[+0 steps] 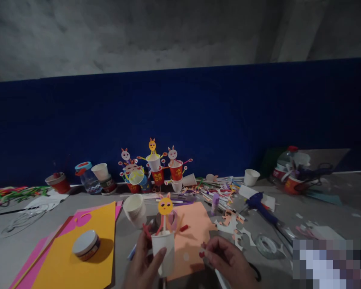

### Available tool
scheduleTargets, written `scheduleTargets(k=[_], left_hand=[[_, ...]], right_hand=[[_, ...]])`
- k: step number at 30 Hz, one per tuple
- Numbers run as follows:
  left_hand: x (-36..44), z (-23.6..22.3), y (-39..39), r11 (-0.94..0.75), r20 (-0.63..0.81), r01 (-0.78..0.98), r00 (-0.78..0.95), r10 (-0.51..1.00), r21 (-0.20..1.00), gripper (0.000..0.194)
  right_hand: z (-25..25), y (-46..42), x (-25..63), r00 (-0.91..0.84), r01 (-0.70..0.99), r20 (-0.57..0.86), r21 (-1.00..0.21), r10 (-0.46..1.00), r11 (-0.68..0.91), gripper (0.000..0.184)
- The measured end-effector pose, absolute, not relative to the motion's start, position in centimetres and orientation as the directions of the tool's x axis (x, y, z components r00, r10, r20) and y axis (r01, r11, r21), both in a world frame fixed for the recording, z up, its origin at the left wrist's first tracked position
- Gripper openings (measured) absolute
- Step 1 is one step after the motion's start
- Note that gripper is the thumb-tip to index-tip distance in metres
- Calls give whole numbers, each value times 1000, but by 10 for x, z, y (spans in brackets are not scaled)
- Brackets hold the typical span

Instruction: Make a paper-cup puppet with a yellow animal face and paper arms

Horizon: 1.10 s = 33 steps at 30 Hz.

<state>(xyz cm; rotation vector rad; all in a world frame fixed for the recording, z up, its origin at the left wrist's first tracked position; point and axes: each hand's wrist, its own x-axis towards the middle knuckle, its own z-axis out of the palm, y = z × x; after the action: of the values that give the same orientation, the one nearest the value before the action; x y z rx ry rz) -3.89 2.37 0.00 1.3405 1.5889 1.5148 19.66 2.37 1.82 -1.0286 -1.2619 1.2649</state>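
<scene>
Not a word can be read with certainty. Gold characters, apparently Chinese, are printed on the red cup [157, 179] beneath the yellow-faced figure in the back row and on the red cup to its right [176, 173], but they are too small to be made out. Gold marks, equally blurred, are borne by the red cup beside the bottle [291, 186] at the far right.

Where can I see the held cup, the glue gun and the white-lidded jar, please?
Held cup [167, 253]: head view, on its white side wall.
Glue gun [262, 208]: head view, on its blue body.
White-lidded jar [85, 243]: head view, on its lid.
</scene>
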Motion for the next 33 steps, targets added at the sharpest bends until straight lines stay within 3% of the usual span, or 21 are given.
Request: scheduleTargets(k=[3, 9, 13, 15, 20, 25, 30, 33], left_hand=[[-19, 7, 16, -137, 135, 8, -210, 968, 991, 81], [10, 4, 9, -189, 177, -171, -81, 981, 967, 66], [10, -11, 14, -261, 256, -79, -69, 964, 962, 56], [6, -14, 18, -232, 230, -42, -53, 972, 972, 48], [5, -16, 18, -241, 256, 99, -196, 947, 966, 39], [13, -43, 13, -212, 306, 234, -516, 800, 949, 26], [10, -52, 15, -213, 306, 239, -478, 823, 947, 25], [13, -42, 15, -278, 349, 223, -412, 842, 934, 26]], right_hand=[[27, 20, 186, -135, -125, 183, -978, 974, 167, 41], [28, 20, 172, -179, -144, 228, -968, 957, 204, 38], [27, 16, 174, -137, -191, 175, -971, 975, 147, 37], [29, 13, 177, -116, -220, 142, -969, 983, 114, 38], [31, 9, 181, -123, -234, 117, -968, 985, 86, 38], [35, 9, 188, -179, -124, 100, -989, 979, 79, 37], [52, 5, 198, -63, 28, 158, -987, 985, 160, 27], [71, 5, 200, -52, 201, 286, -935, 957, 291, 18]])
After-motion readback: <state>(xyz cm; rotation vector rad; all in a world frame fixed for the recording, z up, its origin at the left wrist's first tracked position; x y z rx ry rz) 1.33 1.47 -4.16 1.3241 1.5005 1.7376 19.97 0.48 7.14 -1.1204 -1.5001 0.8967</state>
